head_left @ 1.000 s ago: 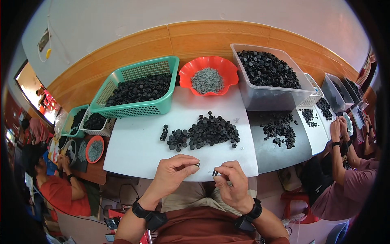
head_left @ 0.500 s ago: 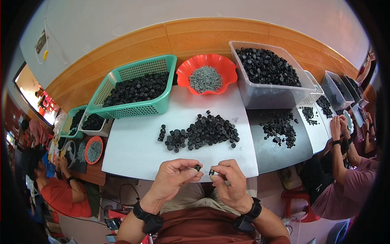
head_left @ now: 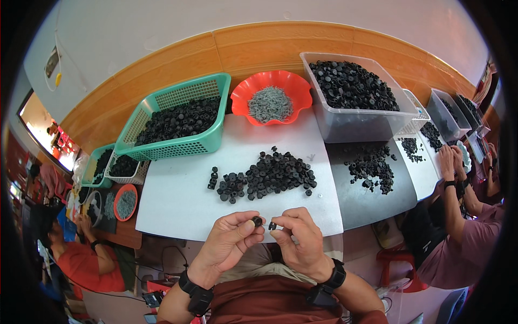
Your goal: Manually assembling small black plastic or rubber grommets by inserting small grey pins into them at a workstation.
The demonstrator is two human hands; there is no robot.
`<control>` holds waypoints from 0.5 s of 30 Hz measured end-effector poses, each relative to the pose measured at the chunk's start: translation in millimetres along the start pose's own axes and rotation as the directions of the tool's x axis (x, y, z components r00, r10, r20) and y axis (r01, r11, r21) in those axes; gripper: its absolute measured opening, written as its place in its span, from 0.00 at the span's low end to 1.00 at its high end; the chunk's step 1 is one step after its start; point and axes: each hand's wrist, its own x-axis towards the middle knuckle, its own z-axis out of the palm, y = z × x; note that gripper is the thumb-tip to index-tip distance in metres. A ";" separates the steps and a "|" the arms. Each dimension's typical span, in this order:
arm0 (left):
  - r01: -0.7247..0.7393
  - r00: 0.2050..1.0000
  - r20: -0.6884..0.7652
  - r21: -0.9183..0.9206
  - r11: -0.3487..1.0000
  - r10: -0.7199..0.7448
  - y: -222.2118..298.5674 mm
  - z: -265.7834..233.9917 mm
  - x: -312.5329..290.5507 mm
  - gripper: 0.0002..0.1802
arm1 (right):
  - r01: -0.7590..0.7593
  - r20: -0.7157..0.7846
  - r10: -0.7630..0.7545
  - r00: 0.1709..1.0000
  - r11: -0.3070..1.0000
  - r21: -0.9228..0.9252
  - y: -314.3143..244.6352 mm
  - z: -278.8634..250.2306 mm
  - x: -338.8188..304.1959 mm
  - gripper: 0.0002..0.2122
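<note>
Over the near edge of the white work surface (head_left: 178,200), my two hands are close together. My left hand (head_left: 231,240) pinches a small round black plastic cap (head_left: 258,221) between thumb and index finger, its hollow side showing. Between the fingertips of my right hand (head_left: 302,240) is a small black plastic piece (head_left: 272,226). A thin metal pin or screw shank seems to stick out of that piece toward the cap; whether it touches cannot be made out. Just beyond my hands lies a pile of small black plastic parts (head_left: 280,175), with a short row of black pieces (head_left: 213,178) at its left.
At the back stand a green basket (head_left: 202,146) of black parts, a red scalloped bowl (head_left: 302,100) of grey screws and a clear bin (head_left: 356,121) of black caps. A dark board (head_left: 388,189) with loose parts lies right. People work at left (head_left: 89,256) and right (head_left: 458,221).
Both hands have shifted slightly left and the gap between the two held pieces has narrowed. The cap in my left hand has turned to show its hollow side.
</note>
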 end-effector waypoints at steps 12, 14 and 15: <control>0.003 1.000 0.007 -0.065 0.998 -0.003 0.4 1.6 -1.1 0.13 | -0.015 0.006 0.015 1.000 1.000 -0.004 -2.0 5.8 5.3 0.11; 0.008 1.000 0.007 -0.081 0.997 -0.007 0.8 2.5 -1.4 0.12 | -0.007 0.013 0.007 1.000 1.000 0.001 -3.9 5.6 6.5 0.11; 0.008 1.000 0.007 -0.080 0.997 -0.007 0.8 2.5 -1.7 0.12 | -0.008 0.012 0.008 1.000 1.000 0.001 -4.7 5.7 7.2 0.11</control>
